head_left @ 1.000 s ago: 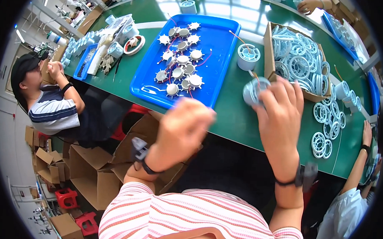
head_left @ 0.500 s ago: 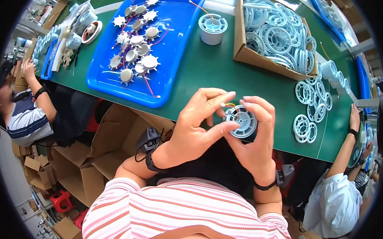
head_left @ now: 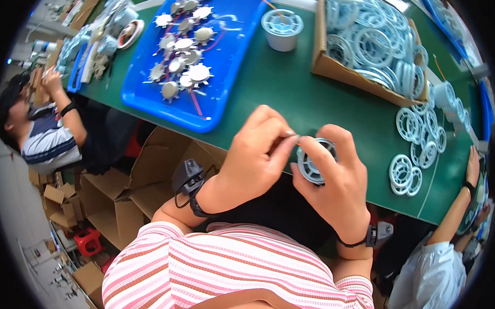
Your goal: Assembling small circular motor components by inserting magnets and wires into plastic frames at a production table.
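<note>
My right hand (head_left: 339,182) holds a light blue round plastic housing (head_left: 310,165) with a spoked face, its fingers curled round the rim. Just left of it, my left hand (head_left: 257,155) is closed in a pinch on a thin wire (head_left: 297,139) by the housing's upper left edge. The fingertips hide most of the wire and its end. Both hands are just over the table's near edge. Beyond them on the green table (head_left: 272,82) stands a similar light blue cup-shaped housing (head_left: 282,40), with an orange wire rising from its top.
A blue tray (head_left: 219,99) at left carries several pale round discs (head_left: 198,72) with radiating prongs and wires. A cardboard box (head_left: 359,85) of light blue rings stands back right, near loose rings (head_left: 402,173). Co-workers sit at left (head_left: 55,131) and right (head_left: 431,275).
The left fingers have closed on the wire, whose white connector showed before. My right index finger now reaches over the housing. The whole view has shifted slightly.
</note>
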Motion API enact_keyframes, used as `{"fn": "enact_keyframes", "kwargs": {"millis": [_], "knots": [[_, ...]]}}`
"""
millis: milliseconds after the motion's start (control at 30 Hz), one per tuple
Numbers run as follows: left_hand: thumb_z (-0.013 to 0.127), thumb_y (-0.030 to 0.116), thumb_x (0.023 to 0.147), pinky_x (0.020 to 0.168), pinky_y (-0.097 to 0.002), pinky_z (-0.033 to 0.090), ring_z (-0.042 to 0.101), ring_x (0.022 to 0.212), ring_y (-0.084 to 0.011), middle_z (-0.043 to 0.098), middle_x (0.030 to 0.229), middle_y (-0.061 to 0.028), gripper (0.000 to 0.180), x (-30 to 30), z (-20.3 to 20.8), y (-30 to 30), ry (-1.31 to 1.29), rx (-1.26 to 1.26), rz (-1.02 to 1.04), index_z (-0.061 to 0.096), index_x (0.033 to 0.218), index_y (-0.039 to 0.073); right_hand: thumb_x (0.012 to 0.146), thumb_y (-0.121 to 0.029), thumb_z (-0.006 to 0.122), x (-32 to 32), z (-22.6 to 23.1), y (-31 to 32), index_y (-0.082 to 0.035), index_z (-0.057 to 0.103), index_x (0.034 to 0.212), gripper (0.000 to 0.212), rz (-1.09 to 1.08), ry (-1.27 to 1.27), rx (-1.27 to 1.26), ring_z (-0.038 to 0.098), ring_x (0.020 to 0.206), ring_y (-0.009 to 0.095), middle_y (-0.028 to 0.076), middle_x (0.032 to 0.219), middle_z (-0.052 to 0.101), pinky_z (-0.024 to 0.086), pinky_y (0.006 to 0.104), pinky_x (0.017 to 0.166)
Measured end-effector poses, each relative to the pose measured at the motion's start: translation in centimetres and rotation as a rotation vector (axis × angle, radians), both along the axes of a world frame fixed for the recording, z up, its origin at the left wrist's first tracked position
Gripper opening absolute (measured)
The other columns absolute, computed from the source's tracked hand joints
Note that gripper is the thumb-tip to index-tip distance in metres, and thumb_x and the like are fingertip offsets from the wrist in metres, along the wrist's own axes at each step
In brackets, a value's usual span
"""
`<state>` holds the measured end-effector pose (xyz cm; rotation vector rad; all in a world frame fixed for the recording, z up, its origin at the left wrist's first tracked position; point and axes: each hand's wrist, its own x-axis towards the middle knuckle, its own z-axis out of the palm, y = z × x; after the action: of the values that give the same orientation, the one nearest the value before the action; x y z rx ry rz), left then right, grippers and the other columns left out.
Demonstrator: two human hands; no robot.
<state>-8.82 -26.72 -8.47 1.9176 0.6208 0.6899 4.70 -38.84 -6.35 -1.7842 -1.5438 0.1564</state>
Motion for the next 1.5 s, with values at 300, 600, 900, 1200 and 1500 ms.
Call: {"fn": "enact_keyframes", "kwargs": {"millis": [300, 600, 900, 1200, 1500], "knots": [[0.083, 0.006, 0.077, 0.07, -0.0305, 0.051, 0.061, 0.086, -0.0221, 0.056, 0.117, -0.0128, 0.028, -4.1, 3.7, 6.8, 0.262, 0.662, 0.406, 0.07, 0.101, 0.003, 0.068, -0.002, 0.078, 0.1, 0.4, 0.4, -0.007, 0.062, 0.101, 0.037, 0.028, -0.111, -0.017, 0.058, 0.078, 0.032, 0.013, 0.104, 0.052, 0.049, 0.0404, 0.064], [0.086, 0.016, 0.074, 0.095, -0.0378, 0.046, 0.054, 0.11, -0.0277, 0.058, 0.119, -0.011, 0.042, -6.1, 2.7, 12.5, 0.413, 0.603, 0.26, 0.068, 0.11, 0.006, 0.069, -0.001, 0.076, -0.3, 0.6, 0.9, -0.006, 0.059, 0.099, 0.034, 0.004, -0.118, -0.035, 0.057, 0.079, 0.032, 0.013, 0.104, 0.052, 0.048, 0.0409, 0.066], [0.089, 0.006, 0.07, 0.098, -0.0387, 0.044, 0.059, 0.108, -0.0282, 0.063, 0.114, -0.0112, 0.058, -6.0, 2.9, 11.6, 0.041, 0.732, 0.282, 0.058, 0.119, 0.006, 0.074, -0.012, 0.083, -0.2, 2.2, 0.6, -0.005, 0.063, 0.116, 0.047, 0.009, -0.108, -0.02, 0.061, 0.095, 0.031, 0.014, 0.116, 0.057, 0.052, 0.0403, 0.078], [0.08, -0.007, 0.079, 0.089, -0.0336, 0.053, 0.068, 0.095, -0.027, 0.063, 0.112, -0.0142, 0.057, -2.7, 6.2, 3.1, -0.302, 0.319, -0.372, 0.052, 0.129, 0.003, 0.086, -0.001, 0.075, -1.4, 4.2, 1.4, 0.005, 0.06, 0.13, 0.046, 0.167, 0.441, 0.279, 0.066, 0.098, 0.022, 0.016, 0.118, 0.061, 0.056, 0.0315, 0.083], [0.068, -0.007, 0.09, 0.07, -0.0292, 0.052, 0.065, 0.091, -0.0177, 0.065, 0.113, -0.0138, 0.031, -2.6, 5.3, 2.1, -0.136, -0.407, -0.499, 0.065, 0.121, -0.001, 0.086, 0.011, 0.07, -0.6, 2.8, -1.4, 0.004, 0.066, 0.122, 0.036, 0.077, 1.211, 0.283, 0.067, 0.099, 0.019, 0.017, 0.123, 0.06, 0.058, 0.0285, 0.083]]}}
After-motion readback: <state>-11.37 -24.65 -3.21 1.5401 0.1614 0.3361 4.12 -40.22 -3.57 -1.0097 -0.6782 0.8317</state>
